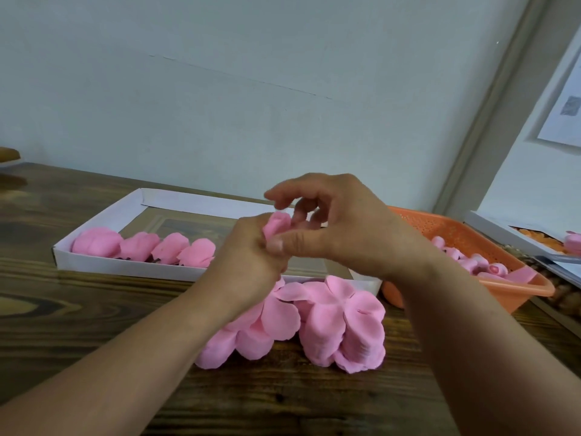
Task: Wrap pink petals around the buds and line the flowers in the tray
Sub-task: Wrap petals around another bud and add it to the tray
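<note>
Half-wrapped flower [276, 226] is held above the white tray [125, 265], pinched at its base by left hand [251, 256] and right hand [339, 234] thumb. Petals judged light, soft, crushable; best gripped low.

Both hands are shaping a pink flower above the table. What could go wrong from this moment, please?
1. The left hand grips the half-wrapped pink flower while only the thumb of the right hand presses it; the petal may unwrap.
2. Both forearms hang over the loose stacks of pink fabric petals, which could be knocked over.
3. Four finished pink flowers lean in the white cardboard tray; placing carelessly could topple them.
</note>
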Motion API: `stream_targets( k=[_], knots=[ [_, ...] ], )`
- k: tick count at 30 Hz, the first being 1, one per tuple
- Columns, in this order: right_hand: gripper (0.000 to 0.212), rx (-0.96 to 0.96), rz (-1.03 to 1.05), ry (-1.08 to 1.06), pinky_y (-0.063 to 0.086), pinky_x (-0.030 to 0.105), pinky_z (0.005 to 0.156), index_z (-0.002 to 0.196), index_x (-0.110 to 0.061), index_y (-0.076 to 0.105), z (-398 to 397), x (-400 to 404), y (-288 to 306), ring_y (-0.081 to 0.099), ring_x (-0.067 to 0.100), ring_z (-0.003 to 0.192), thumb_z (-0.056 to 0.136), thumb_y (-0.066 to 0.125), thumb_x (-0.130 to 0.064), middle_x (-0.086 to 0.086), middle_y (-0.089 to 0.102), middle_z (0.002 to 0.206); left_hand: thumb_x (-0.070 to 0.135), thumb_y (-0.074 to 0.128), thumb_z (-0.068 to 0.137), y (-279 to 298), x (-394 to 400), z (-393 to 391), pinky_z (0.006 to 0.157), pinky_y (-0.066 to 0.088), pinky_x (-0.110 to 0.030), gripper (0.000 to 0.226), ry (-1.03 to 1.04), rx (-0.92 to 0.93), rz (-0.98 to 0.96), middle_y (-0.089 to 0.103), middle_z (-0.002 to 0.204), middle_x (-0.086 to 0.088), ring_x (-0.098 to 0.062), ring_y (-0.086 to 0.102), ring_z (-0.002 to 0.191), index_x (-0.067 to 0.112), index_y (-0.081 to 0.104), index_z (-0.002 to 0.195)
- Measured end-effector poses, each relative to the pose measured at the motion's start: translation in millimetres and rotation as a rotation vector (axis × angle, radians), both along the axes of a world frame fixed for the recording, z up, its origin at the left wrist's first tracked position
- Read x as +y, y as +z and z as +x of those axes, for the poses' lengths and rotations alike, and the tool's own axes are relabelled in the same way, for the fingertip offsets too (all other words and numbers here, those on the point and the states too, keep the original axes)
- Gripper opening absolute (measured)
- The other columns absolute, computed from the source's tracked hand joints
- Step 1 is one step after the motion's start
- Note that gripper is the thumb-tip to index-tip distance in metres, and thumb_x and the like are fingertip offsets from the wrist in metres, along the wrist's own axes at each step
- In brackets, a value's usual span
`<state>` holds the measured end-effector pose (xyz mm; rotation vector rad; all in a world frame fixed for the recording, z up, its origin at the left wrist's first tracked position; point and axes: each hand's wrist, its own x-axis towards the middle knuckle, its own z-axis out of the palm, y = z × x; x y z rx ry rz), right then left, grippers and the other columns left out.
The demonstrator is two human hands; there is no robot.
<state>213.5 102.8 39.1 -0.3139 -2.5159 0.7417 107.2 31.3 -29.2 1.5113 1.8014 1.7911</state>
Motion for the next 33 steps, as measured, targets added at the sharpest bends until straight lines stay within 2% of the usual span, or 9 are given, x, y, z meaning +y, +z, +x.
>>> stream_targets(
  k=[4, 7, 13, 18, 23, 25, 27, 30, 33],
  knots=[
    [0.023, -0.054, 0.068, 0.043, 0.048, 0.017, 0.065, 0.091, -0.018, 0.07, -5.0, 2.8, 4.6, 0.056, 0.002, 0.067, 0.071, 0.08, -0.012, -0.008, 0.065, 0.084, 0.018, 0.05, 0.079, 2.0, -2.7, 2.3, 0.045, 0.036, -0.005, 0.021, -0.1, 0.05, 0.034, 0.054, 0.044, 0.023, 0.007, 0.05, 0.045, 0.028, 0.045, 0.062],
    [0.02, -0.086, 0.04, 0.056, 0.051, 0.028, 0.067, 0.09, -0.017, 0.073, -5.3, 5.7, 5.8, 0.059, 0.016, 0.065, 0.071, 0.079, -0.012, -0.004, 0.069, 0.083, 0.018, 0.05, 0.078, 2.1, -1.4, 1.2, 0.043, 0.035, -0.004, 0.017, -0.109, 0.042, 0.029, 0.053, 0.043, 0.024, 0.007, 0.051, 0.044, 0.028, 0.046, 0.065],
    [0.009, 0.03, -0.068, 0.132, 0.055, 0.027, 0.064, 0.086, -0.001, 0.073, -6.4, 9.3, -4.2, 0.066, 0.02, 0.067, 0.078, 0.071, 0.003, 0.01, 0.071, 0.076, 0.006, 0.052, 0.077, 8.0, -0.8, -1.6, 0.04, 0.035, -0.007, 0.031, -0.233, -0.05, -0.002, 0.049, 0.04, 0.014, 0.002, 0.045, 0.038, 0.033, 0.055, 0.062],
    [0.005, 0.083, -0.12, 0.076, 0.055, 0.049, 0.07, 0.074, -0.001, 0.07, -4.4, 14.2, -9.2, 0.065, 0.038, 0.072, 0.079, 0.07, 0.0, 0.019, 0.068, 0.07, 0.015, 0.061, 0.088, 11.4, 7.3, -12.3, 0.044, 0.041, -0.015, 0.045, -0.389, -0.163, -0.251, 0.044, 0.039, 0.008, -0.008, 0.041, 0.042, 0.032, 0.061, 0.047],
    [0.005, 0.138, -0.114, 0.016, 0.053, 0.046, 0.065, 0.075, 0.002, 0.068, -0.2, 16.7, -14.9, 0.065, 0.038, 0.067, 0.079, 0.069, 0.001, 0.025, 0.066, 0.07, 0.038, 0.078, 0.075, 18.1, 5.6, -24.7, 0.063, 0.053, -0.023, 0.019, -0.528, -0.14, -0.38, 0.062, 0.061, 0.005, -0.012, 0.056, 0.058, 0.025, 0.063, 0.079],
    [0.006, 0.199, -0.122, -0.061, 0.053, 0.047, 0.065, 0.073, 0.003, 0.067, 8.6, 25.9, -14.6, 0.064, 0.035, 0.063, 0.079, 0.068, 0.003, 0.026, 0.067, 0.07, 0.055, 0.08, 0.062, 25.1, 4.4, -43.0, 0.083, 0.051, -0.027, 0.059, -0.475, 0.005, -0.501, 0.069, 0.092, 0.009, -0.008, 0.064, 0.085, 0.035, 0.06, 0.114],
    [0.008, 0.247, -0.118, -0.181, 0.054, 0.047, 0.066, 0.071, 0.001, 0.067, 20.2, 38.4, -17.2, 0.063, 0.025, 0.059, 0.079, 0.069, 0.002, 0.021, 0.068, 0.068, 0.065, 0.075, 0.061, 27.8, 4.3, -57.9, 0.087, 0.049, -0.025, 0.083, -0.2, 0.235, -0.644, 0.064, 0.112, 0.011, -0.007, 0.06, 0.098, 0.032, 0.05, 0.133],
    [0.012, 0.29, -0.143, -0.32, 0.054, 0.051, 0.069, 0.068, -0.004, 0.067, 33.4, 51.7, -29.0, 0.066, 0.024, 0.065, 0.079, 0.069, 0.001, 0.017, 0.068, 0.068, 0.055, 0.068, 0.079, 13.4, 5.2, -70.0, 0.077, 0.045, -0.023, 0.055, 0.072, 0.6, -0.853, 0.058, 0.11, 0.012, -0.009, 0.055, 0.095, 0.025, 0.059, 0.123],
    [0.016, 0.319, -0.176, -0.37, 0.057, 0.047, 0.07, 0.066, -0.007, 0.067, 37.8, 56.5, -42.6, 0.067, 0.023, 0.073, 0.078, 0.069, 0.003, 0.014, 0.068, 0.069, 0.057, 0.066, 0.079, -4.6, 7.1, -72.3, 0.08, 0.046, -0.027, 0.05, 0.058, 0.615, -0.95, 0.058, 0.102, 0.012, -0.01, 0.056, 0.093, 0.024, 0.062, 0.117]
  ],
)
